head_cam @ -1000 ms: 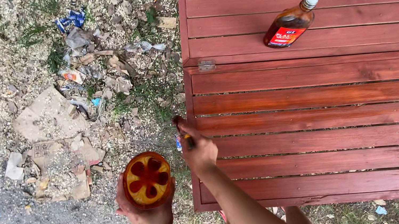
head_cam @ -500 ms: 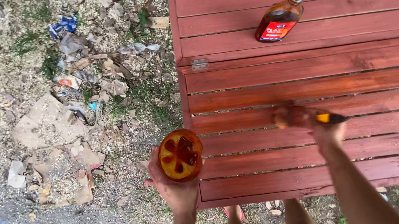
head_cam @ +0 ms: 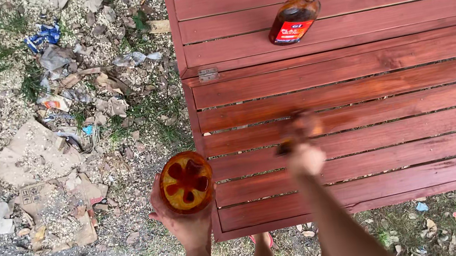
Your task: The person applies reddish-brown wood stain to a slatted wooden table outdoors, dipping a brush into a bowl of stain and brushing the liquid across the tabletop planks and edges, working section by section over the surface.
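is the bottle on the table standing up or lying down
Lying down: the brown bottle rests on its side on the red slatted table, silver cap pointing to the far edge, red label facing up.

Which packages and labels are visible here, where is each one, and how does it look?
Bottle label: red with a white patch, on the amber bottle lying on the red slatted table.
Blue wrapper: crumpled, blue and white, on the ground at upper left.
Cardboard piece: flat, brown, with small dark printed symbols, on the ground left of the container in the left hand.
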